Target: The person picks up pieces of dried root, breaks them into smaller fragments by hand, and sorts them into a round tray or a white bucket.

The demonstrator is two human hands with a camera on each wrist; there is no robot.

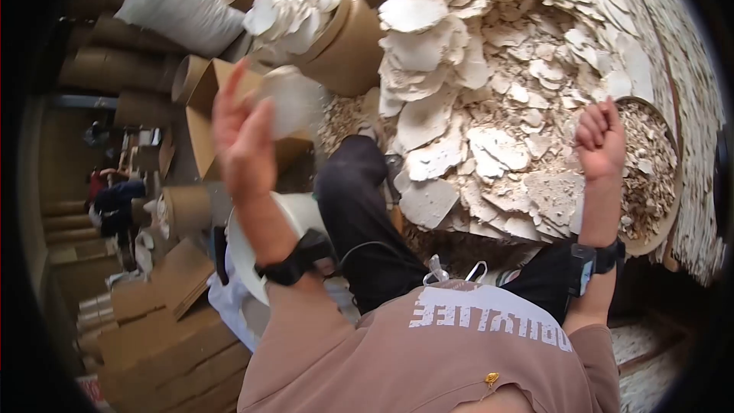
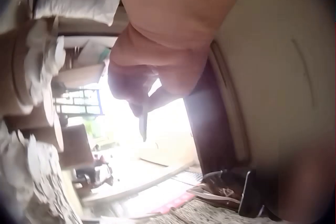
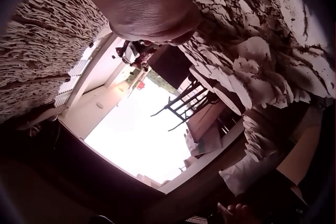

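A thin pale disc (image 1: 289,99), upper left of centre in the head view, is held at its edge by the fingers of the left hand (image 1: 243,141), while the right hand (image 1: 601,140) is curled empty; the disc is judged light, stiff and brittle, best held by the rim.

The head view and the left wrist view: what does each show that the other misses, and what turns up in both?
Only the head view shows both hands: the left hand raised with a pale flat piece by its fingers, the right hand curled over a basket of scraps, beside a big heap of pale flat pieces.
Only the left wrist view shows a bright doorway, glaring.
Both show the cardboard drum topped with pale pieces and a white sack.
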